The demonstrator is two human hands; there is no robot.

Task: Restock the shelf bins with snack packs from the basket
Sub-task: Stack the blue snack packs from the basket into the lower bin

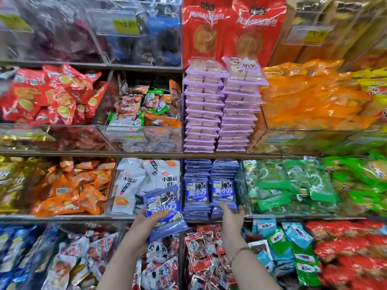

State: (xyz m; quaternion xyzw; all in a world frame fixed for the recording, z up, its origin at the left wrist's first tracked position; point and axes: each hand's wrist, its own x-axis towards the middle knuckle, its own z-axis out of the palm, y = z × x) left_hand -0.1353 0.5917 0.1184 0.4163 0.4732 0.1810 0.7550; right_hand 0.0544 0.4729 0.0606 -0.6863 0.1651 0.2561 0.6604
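At the third shelf down, your left hand (149,219) grips a small bunch of blue snack packs (164,212), fingers curled under them, held in front of the white-pack bin (146,183). Your right hand (231,216) is spread flat, fingertips touching the front of the right-hand blue stack (223,189) in the bin of blue packs; it grasps nothing. A second blue stack (196,192) stands just beside it. A thin bracelet (238,252) circles your right wrist. Lilac packs (222,114) fill the shelf above.

A yellow price tag (127,27) and a thin gold bracelet (240,251) show.
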